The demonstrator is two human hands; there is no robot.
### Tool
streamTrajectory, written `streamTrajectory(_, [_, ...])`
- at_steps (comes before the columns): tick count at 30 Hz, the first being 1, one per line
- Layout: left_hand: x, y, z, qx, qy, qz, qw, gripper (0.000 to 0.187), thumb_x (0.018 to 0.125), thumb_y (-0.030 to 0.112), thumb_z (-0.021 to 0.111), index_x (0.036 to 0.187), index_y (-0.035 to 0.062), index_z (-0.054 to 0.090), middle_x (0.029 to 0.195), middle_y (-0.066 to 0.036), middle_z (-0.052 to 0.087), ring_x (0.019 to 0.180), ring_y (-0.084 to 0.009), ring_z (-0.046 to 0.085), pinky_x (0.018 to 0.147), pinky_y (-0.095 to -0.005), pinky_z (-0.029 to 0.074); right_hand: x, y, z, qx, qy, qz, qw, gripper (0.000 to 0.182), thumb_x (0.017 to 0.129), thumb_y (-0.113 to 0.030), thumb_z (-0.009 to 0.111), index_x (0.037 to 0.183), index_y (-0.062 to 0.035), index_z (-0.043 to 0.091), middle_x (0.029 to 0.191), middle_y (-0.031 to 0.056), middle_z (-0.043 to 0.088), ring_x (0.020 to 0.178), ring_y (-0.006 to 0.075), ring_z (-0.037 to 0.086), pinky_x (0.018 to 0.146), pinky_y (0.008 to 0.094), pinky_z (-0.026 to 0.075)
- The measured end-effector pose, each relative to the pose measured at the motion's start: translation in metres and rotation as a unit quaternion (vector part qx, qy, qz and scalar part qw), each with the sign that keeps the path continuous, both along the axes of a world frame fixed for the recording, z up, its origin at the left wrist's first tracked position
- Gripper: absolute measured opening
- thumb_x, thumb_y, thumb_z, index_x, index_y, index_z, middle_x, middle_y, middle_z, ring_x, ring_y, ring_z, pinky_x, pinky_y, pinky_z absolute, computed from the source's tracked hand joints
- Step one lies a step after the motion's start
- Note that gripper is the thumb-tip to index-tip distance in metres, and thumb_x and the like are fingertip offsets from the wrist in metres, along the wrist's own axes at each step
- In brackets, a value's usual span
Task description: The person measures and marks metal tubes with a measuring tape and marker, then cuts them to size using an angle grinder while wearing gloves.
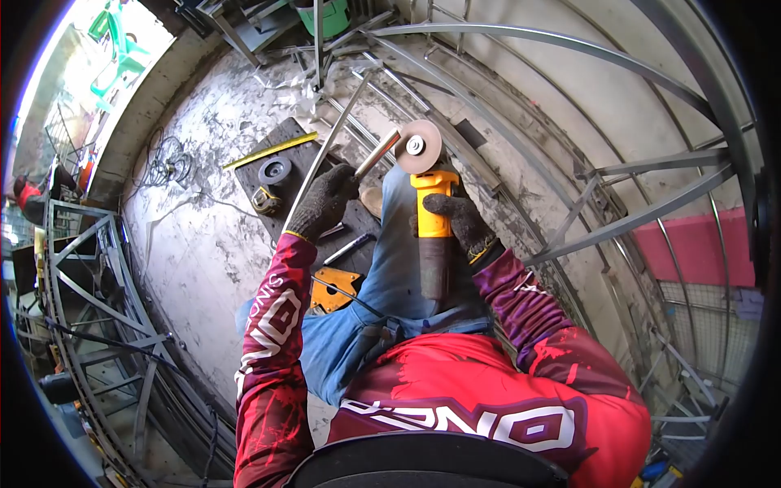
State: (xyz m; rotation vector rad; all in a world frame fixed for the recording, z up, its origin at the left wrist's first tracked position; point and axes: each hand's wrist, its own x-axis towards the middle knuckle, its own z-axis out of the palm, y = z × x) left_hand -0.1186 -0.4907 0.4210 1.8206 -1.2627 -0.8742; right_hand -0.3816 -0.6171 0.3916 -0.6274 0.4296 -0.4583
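Observation:
My left hand, in a dark knit glove, is closed around a short metal tube. The tube's far end is right at the edge of the cutting disc. My gloved right hand grips the yellow body of an angle grinder, which lies over my jeans with its disc pointing away from me. A long thin metal bar runs past my left hand. Below that hand a marker-like pen and an orange magnetic welding square rest on a dark board.
On the dark board lie a yellow ruler, a tape measure and a grey disc. Curved metal frames stand at right, more framework at left. A cable coils on the floor; a green bucket is behind.

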Motion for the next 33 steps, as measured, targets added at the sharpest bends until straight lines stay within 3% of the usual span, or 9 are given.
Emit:
streamTrajectory(7, [-0.001,-0.003,0.0,0.0,-0.025,0.004,1.0,0.02,0.103,0.015,0.058,0.114,-0.0008,0.062,0.09,-0.004,0.064,0.087,-0.0142,0.06,0.082,-0.0327,0.051,0.005,0.003,0.007,-0.045,0.0,-0.028,0.999,0.058,0.084,0.003,0.072,0.135,-0.0102,0.05,0.103,0.0147,0.066,0.075,0.0318,0.072,0.067,0.0486,0.065])
streamTrajectory(12, [-0.004,-0.003,0.007,-0.034,-0.064,-0.006,0.997,0.017,0.097,0.012,0.066,0.11,0.0011,0.063,0.09,-0.007,0.065,0.086,-0.017,0.062,0.081,-0.0352,0.052,0.003,0.004,0.011,-0.004,0.013,-0.021,1.0,0.059,0.083,0.006,0.072,0.136,-0.0103,0.05,0.108,0.0146,0.066,0.081,0.0315,0.072,0.068,0.0485,0.066])
streamTrajectory(14, [-0.008,-0.003,0.017,-0.044,-0.126,-0.011,0.991,0.015,0.094,0.012,0.069,0.103,0.0015,0.064,0.089,-0.012,0.063,0.084,-0.0232,0.063,0.079,-0.0379,0.051,0.004,0.004,0.008,-0.007,0.005,-0.024,1.0,0.059,0.083,0.006,0.072,0.135,-0.0106,0.05,0.108,0.0143,0.065,0.082,0.0316,0.072,0.068,0.0486,0.066])
streamTrajectory(17, [-0.008,-0.004,0.017,-0.034,-0.098,-0.002,0.995,0.015,0.09,0.012,0.072,0.097,0.0013,0.064,0.087,-0.016,0.061,0.082,-0.0297,0.063,0.077,-0.0398,0.051,0.004,0.004,0.007,-0.009,-0.001,-0.025,1.0,0.059,0.084,0.006,0.072,0.135,-0.0109,0.05,0.109,0.0138,0.065,0.082,0.0321,0.073,0.067,0.0488,0.066])
streamTrajectory(29, [-0.012,-0.005,0.016,-0.013,-0.114,0.02,0.993,0.019,0.084,0.009,0.075,0.09,0.0015,0.059,0.08,-0.013,0.056,0.076,-0.0243,0.059,0.074,-0.0405,0.049,0.003,0.0,-0.001,-0.011,0.021,-0.011,1.0,0.055,0.085,0.003,0.072,0.134,-0.0091,0.052,0.104,0.0127,0.066,0.076,0.0322,0.073,0.066,0.0492,0.066])
streamTrajectory(33, [-0.008,0.0,0.007,-0.05,-0.117,0.015,0.992,0.018,0.09,0.012,0.073,0.094,0.0008,0.059,0.083,-0.01,0.058,0.076,-0.0202,0.059,0.072,-0.0363,0.05,0.004,-0.002,-0.012,-0.008,0.016,-0.026,0.999,0.052,0.086,0.001,0.072,0.134,-0.0076,0.053,0.101,0.0137,0.067,0.073,0.0313,0.072,0.067,0.0479,0.065])
